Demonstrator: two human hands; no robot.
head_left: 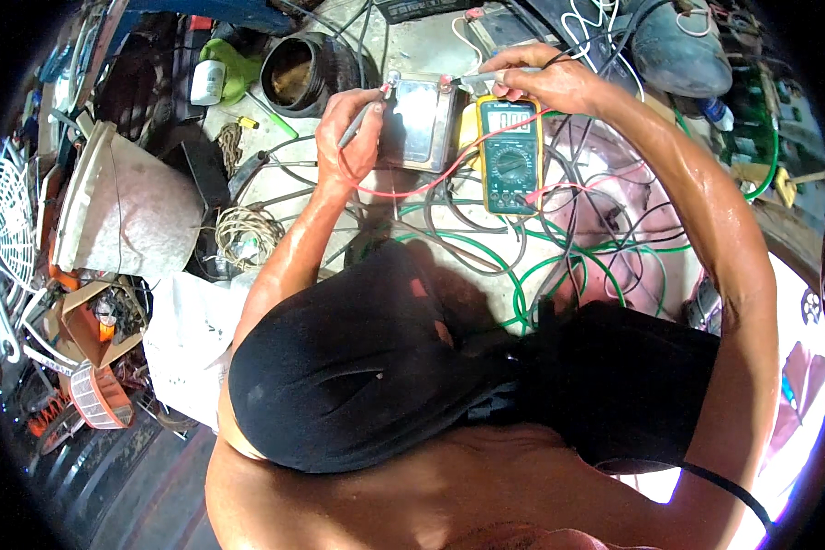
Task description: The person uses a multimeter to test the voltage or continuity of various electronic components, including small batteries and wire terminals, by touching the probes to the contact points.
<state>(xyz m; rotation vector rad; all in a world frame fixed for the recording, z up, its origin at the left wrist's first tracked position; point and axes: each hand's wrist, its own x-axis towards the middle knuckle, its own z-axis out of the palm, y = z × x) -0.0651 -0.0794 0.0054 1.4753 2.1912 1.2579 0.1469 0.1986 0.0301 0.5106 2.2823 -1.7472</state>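
Note:
My left hand (350, 133) grips a grey test probe (347, 138), its tip by the left terminal of a small, box-shaped battery (417, 124). A red lead (412, 191) loops away from that hand. In my right hand (559, 82), fingers pinch a second grey probe (478, 79), pointing left toward the battery's right terminal. Whether either tip touches metal, I cannot tell. Right of the battery lies a yellow-edged multimeter (511, 156), its display lit and its dial face up. A red lead is plugged in at its lower edge.
Green cables (522, 293) and dark wires tangle across the floor between my legs. At left stand a whitish bucket (128, 206), a rope coil (247, 234) and a white bag (188, 339). A black can (330, 73) is far left of the battery; a grey jug (683, 55) stands far right.

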